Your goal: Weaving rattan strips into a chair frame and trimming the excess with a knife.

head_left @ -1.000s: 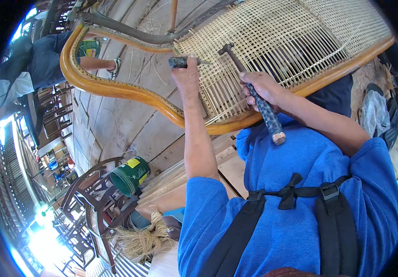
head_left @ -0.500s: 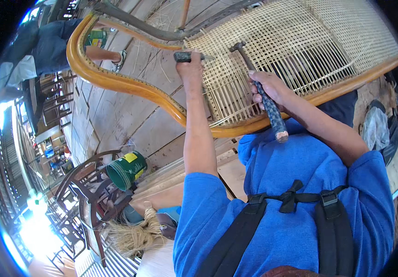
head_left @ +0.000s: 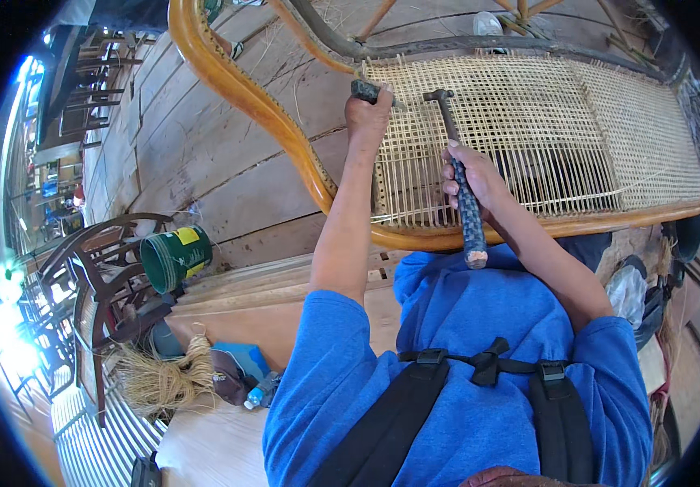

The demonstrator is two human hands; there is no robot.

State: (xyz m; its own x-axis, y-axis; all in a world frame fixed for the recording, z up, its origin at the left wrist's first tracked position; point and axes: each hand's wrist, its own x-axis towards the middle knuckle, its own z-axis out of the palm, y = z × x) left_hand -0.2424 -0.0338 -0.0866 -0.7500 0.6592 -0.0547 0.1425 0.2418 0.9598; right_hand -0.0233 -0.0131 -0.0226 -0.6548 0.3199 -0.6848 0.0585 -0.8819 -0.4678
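Observation:
My left hand (head_left: pixel 369 118) is closed around the dark handle of a pointed hand tool (head_left: pixel 365 91). Its thin metal tip lies over the left end of the woven cane panel (head_left: pixel 520 93); whether it touches the strands I cannot tell. In my right hand (head_left: pixel 480 180) is a hammer (head_left: pixel 469 213), gripped partway up its patterned dark handle. The metal head is over the weave, right of the left-hand tool. Toward the right the cane is tightly woven; in the middle, loose parallel strands show gaps. A glossy curved wooden frame (head_left: pixel 415 238) borders the panel.
A green bucket (head_left: pixel 173 261) stands at the left beside dark wooden chairs (head_left: pixel 88 325). Below it are a bundle of pale fibre strands (head_left: pixel 163 377), a dark cap (head_left: pixel 228 375) and a plastic bottle (head_left: pixel 262 391). A clear plastic bag (head_left: pixel 626 296) is at the right.
The view has turned and shifted, so the frame and panel sit more level. Both hands keep their tools over the weave. The bottle has come into sight, while the person at upper left is mostly out of view.

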